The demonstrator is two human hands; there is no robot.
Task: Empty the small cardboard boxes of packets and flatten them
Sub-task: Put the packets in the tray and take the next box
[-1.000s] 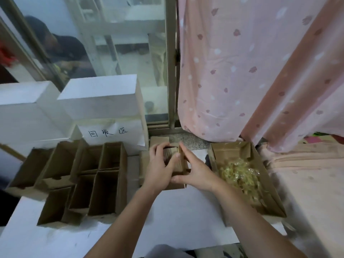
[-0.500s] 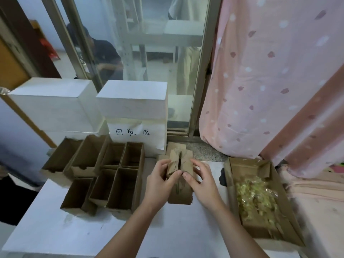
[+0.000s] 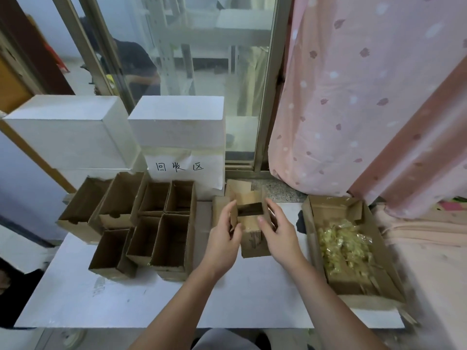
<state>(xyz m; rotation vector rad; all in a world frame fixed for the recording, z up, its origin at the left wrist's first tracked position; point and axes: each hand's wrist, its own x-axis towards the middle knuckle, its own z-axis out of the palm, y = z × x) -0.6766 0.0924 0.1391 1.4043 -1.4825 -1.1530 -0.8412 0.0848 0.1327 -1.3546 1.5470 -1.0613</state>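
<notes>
A small brown cardboard box (image 3: 252,238) stands on the white table (image 3: 126,304) in front of me, its top flaps spread apart with a dark gap between them. My left hand (image 3: 223,238) pinches the left flap. My right hand (image 3: 278,231) holds the right flap and side. I cannot see inside the box. Several small open cardboard boxes (image 3: 151,223) stand in a cluster on the left. A larger flat cardboard box (image 3: 310,215) on the right holds a heap of yellowish clear packets (image 3: 346,246).
Two white blocks (image 3: 177,122) and a paper sign with handwriting stand behind the cluster. A glass door is at the back, a pink dotted curtain (image 3: 353,97) at the right. Flat cardboard pieces (image 3: 237,188) lie behind the held box.
The top flaps of the held box have been pulled apart, from nearly closed to spread with an open gap. My view has shifted left and back, showing more of the table.
</notes>
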